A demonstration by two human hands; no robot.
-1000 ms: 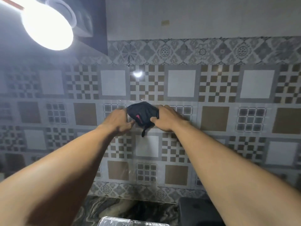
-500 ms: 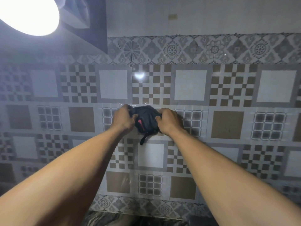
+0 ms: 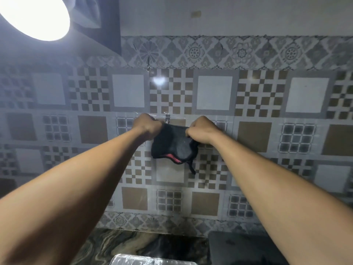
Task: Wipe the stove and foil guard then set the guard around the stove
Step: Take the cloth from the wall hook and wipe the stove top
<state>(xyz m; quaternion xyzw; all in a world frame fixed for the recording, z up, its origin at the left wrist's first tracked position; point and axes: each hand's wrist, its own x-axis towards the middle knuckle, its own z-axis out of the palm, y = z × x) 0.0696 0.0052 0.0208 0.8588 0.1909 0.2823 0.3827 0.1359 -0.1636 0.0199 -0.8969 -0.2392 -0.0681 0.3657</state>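
Head camera view, looking forward at a kitchen wall with both bare forearms stretched out ahead.

The left hand (image 3: pixel 148 125) and the right hand (image 3: pixel 202 129) are raised side by side against the wall, a short gap between them. Both are closed in pinching grips on the top edge of a dark, nearly black cleaning cloth with a pink-red trim (image 3: pixel 174 144). The left hand holds the cloth's upper left corner and the right hand holds its upper right corner. The cloth hangs down between and below the hands, with a thin dark loop or strap dangling from its lower right edge.

Just above the cloth, between the hands, a small metal wall hook (image 3: pixel 167 117) sits on a clear adhesive patch. Whether the cloth touches the hook cannot be told.

The wall is covered in patterned grey, white and brown square tiles (image 3: pixel 214 92), with an ornate grey floral border strip above and below. A bright round lamp (image 3: pixel 36 16) glares at the top left.

At the bottom edge, a dark marbled stone desk (image 3: pixel 122 247) is visible. On it, the crinkled silver rim of the aluminium foil guard (image 3: pixel 150 260) shows at bottom centre. To its right sits a flat black stove surface (image 3: pixel 238 247), partly hidden by the right forearm.
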